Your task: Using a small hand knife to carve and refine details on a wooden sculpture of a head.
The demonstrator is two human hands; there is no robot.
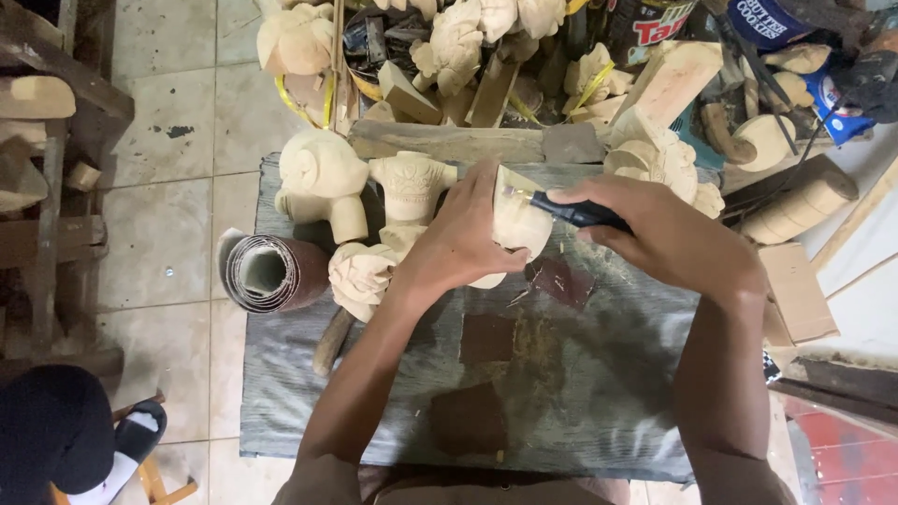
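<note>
Worn grey wooden bench (pixel 608 374) on pale tiled floor (pixel 168 234).

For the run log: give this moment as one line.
left hand: grips pale wood carving | right hand: holds dark-handled tool, tip against carving | sandpaper roll: left on bench

we see a pale, unfinished wood carving (pixel 520 223), smooth and cream-coloured, with a flat cut face turned up and toward the right. it sits raised over the far half of the grey work surface, partly hidden, its lower rounded edge showing below. a carving tool with a dark handle (pixel 572 211) lies nearly level, pointing left, its thin bright blade touching the upper part of that flat face.
</note>
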